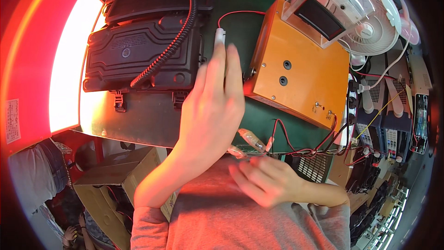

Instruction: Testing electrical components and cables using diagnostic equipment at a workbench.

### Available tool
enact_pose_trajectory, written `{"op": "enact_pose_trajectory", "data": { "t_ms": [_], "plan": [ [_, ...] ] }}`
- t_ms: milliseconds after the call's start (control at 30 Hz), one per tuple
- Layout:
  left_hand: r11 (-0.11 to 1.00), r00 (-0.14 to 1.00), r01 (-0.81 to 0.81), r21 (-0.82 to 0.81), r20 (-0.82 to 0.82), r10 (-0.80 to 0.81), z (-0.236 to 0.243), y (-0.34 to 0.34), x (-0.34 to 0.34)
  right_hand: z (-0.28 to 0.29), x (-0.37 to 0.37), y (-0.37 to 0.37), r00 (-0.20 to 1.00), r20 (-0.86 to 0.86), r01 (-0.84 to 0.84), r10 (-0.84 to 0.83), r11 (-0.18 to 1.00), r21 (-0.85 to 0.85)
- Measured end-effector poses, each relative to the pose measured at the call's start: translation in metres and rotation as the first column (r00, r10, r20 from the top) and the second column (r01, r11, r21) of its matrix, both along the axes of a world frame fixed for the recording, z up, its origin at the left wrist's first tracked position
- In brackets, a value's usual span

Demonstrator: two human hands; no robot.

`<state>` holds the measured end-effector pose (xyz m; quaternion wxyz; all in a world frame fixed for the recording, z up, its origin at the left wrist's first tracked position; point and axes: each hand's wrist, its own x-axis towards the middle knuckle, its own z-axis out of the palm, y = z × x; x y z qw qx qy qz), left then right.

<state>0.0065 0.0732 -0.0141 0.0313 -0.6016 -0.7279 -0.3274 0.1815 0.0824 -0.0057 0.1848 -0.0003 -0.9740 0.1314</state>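
Observation:
My left hand [213, 104] reaches out over the green table, its fingers straight and close together. At the fingertips a white connector [220, 36] with a red wire sticks out; its lower part is hidden under the fingers, and my thumb is out of sight. My right hand [269, 181] hangs in front of my body near the table's front edge. Its fingers are loosely bent and a little apart, with nothing visible in them. Just beyond it lie two copper-coloured clips in clear sleeves [252, 140]. The red wire leads to an orange box [303, 62] with sockets and switches.
A black hard case [143, 58] with a coiled cable [171, 46] across it lies left of my hand. A bright red-lit panel [69, 60] stands at far left. A white fan [365, 25] and bench instruments [391, 106] are at right. Below is a cardboard box [106, 199].

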Motion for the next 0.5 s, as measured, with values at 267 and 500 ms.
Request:
{"op": "enact_pose_trajectory", "data": {
  "t_ms": [267, 500],
  "plan": [
    [0.943, 0.812, -0.308, -0.129, -0.552, 0.19, -0.029, 0.04, -0.003, -0.032, -0.023, -0.003, 0.989, 0.068, 0.125, -0.133, 0.987, 0.104],
    [0.894, 0.931, -0.32, -0.314, -0.279, 0.236, -0.013, 0.046, -0.001, -0.006, -0.01, 0.001, 0.996, -0.085, -0.022, -0.022, 0.874, -0.485]
  ]
}}
